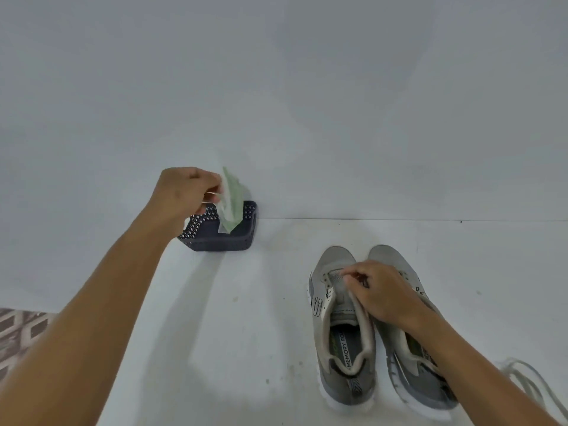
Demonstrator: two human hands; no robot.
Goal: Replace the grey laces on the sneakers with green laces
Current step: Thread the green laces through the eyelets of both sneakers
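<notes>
The green laces (231, 202) hang in a bundle, blurred, from the left hand (184, 192), which pinches their top end between thumb and curled fingers. The bundle seems to be inside a clear wrapper, but I cannot tell this for sure. Directly under this grip stands one dark basket (222, 229) with a pattern of small holes in its walls; the lower end of the bundle reaches into it. The basket stands on the white floor (239, 318), against the white wall (276, 87).

To the right of this grip and nearer to the person stand two grey sneakers, side by side and touching, toes toward the wall. The right hand (382, 292) rests on them with fingers curled, pinching the tongue of the left sneaker (339, 327) near its upper eyelets. The eyelets that show on this sneaker have no lace in them. On its insole the words "MEMORY FO" can be read; the rest is hidden by the collar. On its outer side there is a dark logo, too small to read. The right sneaker (399, 348) is mostly covered by the right forearm.

Right of the right hand, near the frame's bottom corner, grey laces (528, 379) lie loose on the floor; I cannot count them. At the far left edge a patterned surface (21, 330) shows.
</notes>
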